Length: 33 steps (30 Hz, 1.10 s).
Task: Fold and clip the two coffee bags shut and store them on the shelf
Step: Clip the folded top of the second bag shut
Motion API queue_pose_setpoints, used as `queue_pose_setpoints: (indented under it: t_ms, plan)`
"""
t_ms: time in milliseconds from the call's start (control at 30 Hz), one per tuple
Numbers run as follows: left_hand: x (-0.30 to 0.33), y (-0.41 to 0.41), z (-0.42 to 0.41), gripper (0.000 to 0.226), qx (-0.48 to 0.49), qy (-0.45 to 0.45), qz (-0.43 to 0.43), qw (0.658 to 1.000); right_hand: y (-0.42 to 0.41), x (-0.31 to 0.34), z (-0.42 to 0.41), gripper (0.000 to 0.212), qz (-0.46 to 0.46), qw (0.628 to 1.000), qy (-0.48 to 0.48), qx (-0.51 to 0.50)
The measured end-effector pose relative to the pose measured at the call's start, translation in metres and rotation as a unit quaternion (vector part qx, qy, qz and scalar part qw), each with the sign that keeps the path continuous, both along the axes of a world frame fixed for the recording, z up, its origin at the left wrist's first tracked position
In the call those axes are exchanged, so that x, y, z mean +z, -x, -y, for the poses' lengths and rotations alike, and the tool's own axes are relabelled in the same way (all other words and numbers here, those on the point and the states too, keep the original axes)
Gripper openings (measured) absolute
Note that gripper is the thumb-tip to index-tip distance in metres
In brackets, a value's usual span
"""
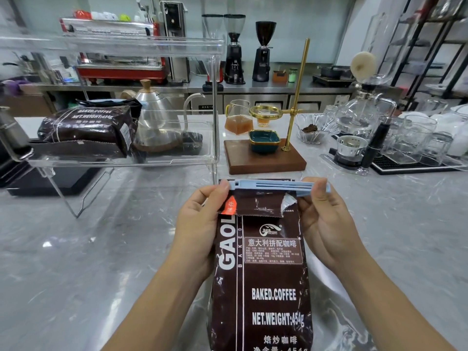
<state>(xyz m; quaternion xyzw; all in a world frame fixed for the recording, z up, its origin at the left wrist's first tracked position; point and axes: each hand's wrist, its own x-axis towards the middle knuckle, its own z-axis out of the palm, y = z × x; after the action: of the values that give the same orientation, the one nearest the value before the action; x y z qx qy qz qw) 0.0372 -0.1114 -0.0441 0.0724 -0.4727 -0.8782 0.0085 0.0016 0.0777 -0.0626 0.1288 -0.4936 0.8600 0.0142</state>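
Observation:
A dark brown coffee bag (263, 287) stands upright in front of me, its top folded over. A light blue clip (273, 186) lies across the fold. My left hand (202, 224) grips the bag's upper left side and pinches the clip's left end. My right hand (326, 219) pinches the clip's right end, with its fingers against the bag's right edge. A second brown coffee bag (86, 130) lies on its side on the lower level of the clear acrylic shelf (215, 102) at the left, with a blue clip (111, 100) on its folded end.
A gooseneck kettle (157, 115) stands behind the shelf. A wooden pour-over stand (266, 158) with a brass pole, a teal dish (264, 141) and a glass server sits beyond the bag. Glassware and a siphon brewer (362, 115) crowd the right. Grinders line the back counter.

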Motion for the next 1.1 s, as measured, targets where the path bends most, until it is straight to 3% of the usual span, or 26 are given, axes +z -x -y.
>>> queue_pose_setpoints:
  t_ms: [233,400,567,767,967,1100]
  plan:
    - [0.000,-0.002,-0.001,0.020,0.046,0.033,-0.031,0.998,-0.007,0.002,0.005,0.040,0.015,1.000,0.008,0.002]
    - [0.002,-0.004,-0.004,0.026,0.061,0.058,-0.056,0.995,-0.016,0.009,0.010,0.009,0.009,1.000,0.001,-0.024]
    - [0.001,-0.005,-0.006,0.027,0.077,0.090,-0.069,0.991,-0.018,0.013,0.011,0.013,-0.016,0.996,-0.058,-0.058]
    - [0.002,-0.008,-0.008,0.045,0.058,0.090,-0.065,0.992,-0.020,0.016,0.010,0.014,-0.016,0.995,-0.076,-0.063]
    - [0.006,-0.009,-0.008,0.033,0.008,0.078,-0.063,0.995,-0.024,0.020,0.011,0.015,0.002,0.996,-0.066,-0.067]
    - [0.008,-0.010,-0.010,0.038,-0.001,0.080,-0.071,0.994,-0.028,0.022,0.015,0.016,0.018,0.993,-0.086,-0.081]
